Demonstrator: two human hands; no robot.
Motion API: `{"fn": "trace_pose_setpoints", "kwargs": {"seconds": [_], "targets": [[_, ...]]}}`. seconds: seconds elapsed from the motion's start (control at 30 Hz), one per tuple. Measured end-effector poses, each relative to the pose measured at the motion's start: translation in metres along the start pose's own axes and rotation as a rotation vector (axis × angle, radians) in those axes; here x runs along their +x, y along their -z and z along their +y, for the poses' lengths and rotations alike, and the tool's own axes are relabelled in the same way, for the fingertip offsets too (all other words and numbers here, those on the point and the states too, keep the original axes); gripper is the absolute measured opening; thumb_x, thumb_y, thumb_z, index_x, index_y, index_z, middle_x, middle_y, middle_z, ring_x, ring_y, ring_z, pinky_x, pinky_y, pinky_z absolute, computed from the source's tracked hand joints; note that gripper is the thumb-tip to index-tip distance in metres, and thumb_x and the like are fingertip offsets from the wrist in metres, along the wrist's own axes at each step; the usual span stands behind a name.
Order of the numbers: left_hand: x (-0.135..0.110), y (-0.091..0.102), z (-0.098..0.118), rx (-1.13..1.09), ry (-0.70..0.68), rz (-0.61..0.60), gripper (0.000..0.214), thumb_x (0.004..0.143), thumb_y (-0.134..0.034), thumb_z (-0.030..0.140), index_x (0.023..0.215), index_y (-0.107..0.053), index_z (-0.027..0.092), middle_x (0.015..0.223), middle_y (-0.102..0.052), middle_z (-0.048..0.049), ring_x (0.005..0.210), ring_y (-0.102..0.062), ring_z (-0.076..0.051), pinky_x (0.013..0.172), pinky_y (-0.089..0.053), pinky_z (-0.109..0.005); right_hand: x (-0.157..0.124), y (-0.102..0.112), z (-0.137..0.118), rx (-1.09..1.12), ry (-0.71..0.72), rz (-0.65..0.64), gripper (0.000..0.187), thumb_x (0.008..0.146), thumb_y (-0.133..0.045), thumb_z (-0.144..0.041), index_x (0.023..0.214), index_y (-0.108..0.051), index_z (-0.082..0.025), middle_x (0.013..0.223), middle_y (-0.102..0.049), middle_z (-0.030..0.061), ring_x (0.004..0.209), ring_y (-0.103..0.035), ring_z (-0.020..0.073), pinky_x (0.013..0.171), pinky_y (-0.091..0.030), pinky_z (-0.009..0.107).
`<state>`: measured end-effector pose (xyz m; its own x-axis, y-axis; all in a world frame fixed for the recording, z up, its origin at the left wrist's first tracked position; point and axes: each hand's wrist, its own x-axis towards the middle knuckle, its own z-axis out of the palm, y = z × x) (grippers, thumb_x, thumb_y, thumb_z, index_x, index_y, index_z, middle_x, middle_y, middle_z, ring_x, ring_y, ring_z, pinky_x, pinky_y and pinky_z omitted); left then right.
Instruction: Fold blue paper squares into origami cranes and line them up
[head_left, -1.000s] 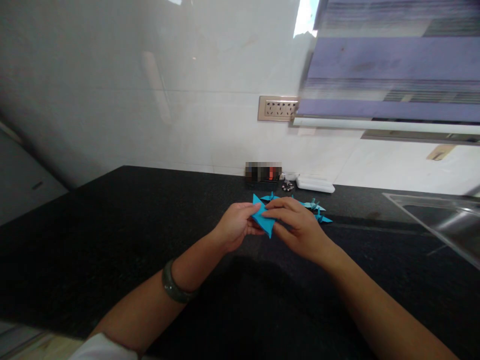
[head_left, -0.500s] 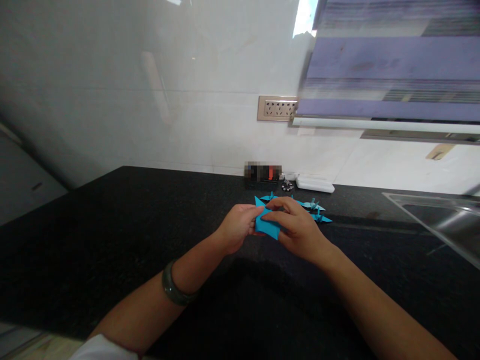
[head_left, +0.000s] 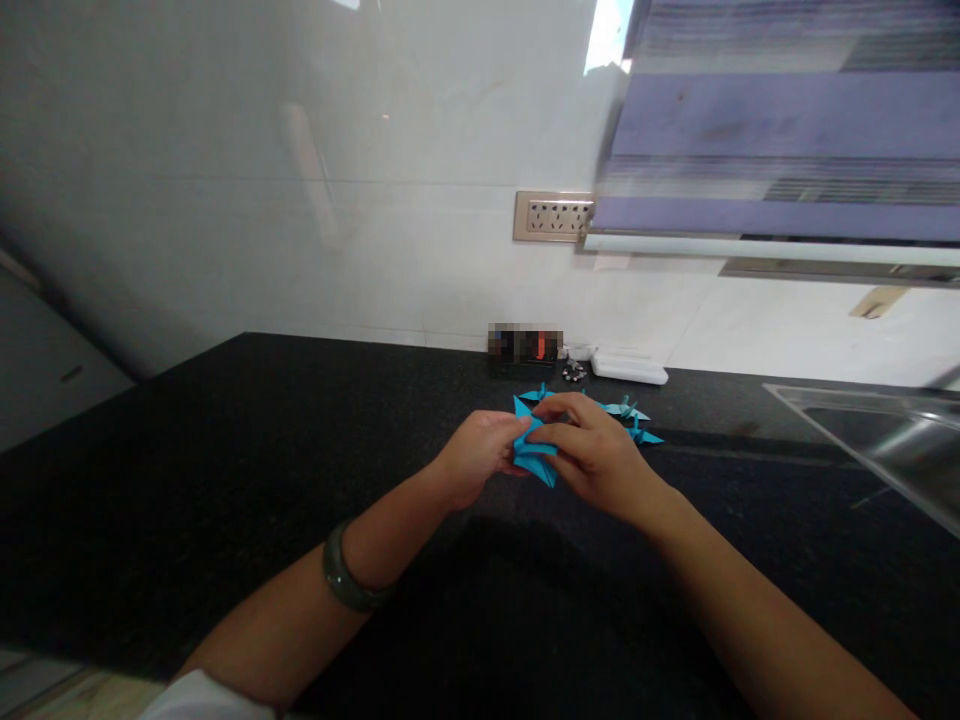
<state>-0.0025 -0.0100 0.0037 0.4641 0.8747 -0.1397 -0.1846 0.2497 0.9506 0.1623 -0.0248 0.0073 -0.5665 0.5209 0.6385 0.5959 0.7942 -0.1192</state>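
Observation:
Between my two hands is a partly folded piece of bright blue origami paper (head_left: 537, 468), held above the dark counter. My left hand (head_left: 480, 452) grips its left side, thumb on top and fingers beneath. From the right, my right hand (head_left: 596, 455) pinches the paper, its fingers over the upper layer. A pointed corner sticks up at the far left, and lower flaps spread apart toward me. Just beyond lie several folded blue paper cranes, one crane (head_left: 541, 393) at the back left and another crane (head_left: 643, 435) to the right, some partly hidden by my right hand.
A black countertop (head_left: 262, 430) runs along the tiled wall. Against the wall are a pixelated dark box (head_left: 525, 348), a small dark-and-white beaded item (head_left: 574, 371) and a white packet (head_left: 628, 366). A metal sink (head_left: 892, 440) is at right; a wall socket (head_left: 555, 217) is above.
The blue paper's layers have parted, so a fold and separate lower flaps now show where a flat face was. Both hands have stayed nearly in place, still holding it.

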Motion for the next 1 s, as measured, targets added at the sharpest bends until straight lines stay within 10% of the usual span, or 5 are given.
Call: {"fn": "trace_pose_setpoints", "kwargs": {"seconds": [0.2, 0.6, 1.0], "targets": [[-0.004, -0.003, 0.001, -0.074, -0.045, -0.089, 0.042, 0.072, -0.053, 0.052, 0.081, -0.057, 0.011, 0.068, -0.061, -0.0043, 0.06, -0.059, -0.012, 0.059, -0.049, -0.028, 0.004, -0.01, -0.008, 0.16, -0.23, 0.25, 0.009, 0.079, -0.052, -0.017, 0.077, -0.061, -0.019, 0.081, -0.058, 0.0051, 0.078, -0.055, 0.016, 0.07, -0.046, 0.031], [-0.005, -0.011, 0.002, 0.056, -0.119, 0.03, 0.024, 0.072, -0.058, 0.02, 0.096, -0.057, 0.014, 0.082, -0.062, -0.004, 0.068, -0.062, -0.012, 0.059, -0.05, -0.023, 0.005, -0.013, -0.008, 0.169, -0.353, 0.342, 0.013, 0.077, -0.051, -0.015, 0.077, -0.063, -0.02, 0.075, -0.06, 0.0033, 0.071, -0.055, 0.0157, 0.063, -0.045, 0.03], [-0.011, -0.005, -0.004, 0.884, -0.613, 0.248, 0.03, 0.078, -0.045, 0.016, 0.103, -0.062, 0.021, 0.091, -0.065, -0.007, 0.09, -0.058, -0.02, 0.085, -0.04, -0.03, 0.005, -0.011, -0.019, -0.088, -0.309, 0.301, 0.014, 0.077, -0.049, -0.017, 0.087, -0.059, -0.018, 0.081, -0.064, 0.0076, 0.075, -0.058, 0.0196, 0.068, -0.046, 0.033]]}}
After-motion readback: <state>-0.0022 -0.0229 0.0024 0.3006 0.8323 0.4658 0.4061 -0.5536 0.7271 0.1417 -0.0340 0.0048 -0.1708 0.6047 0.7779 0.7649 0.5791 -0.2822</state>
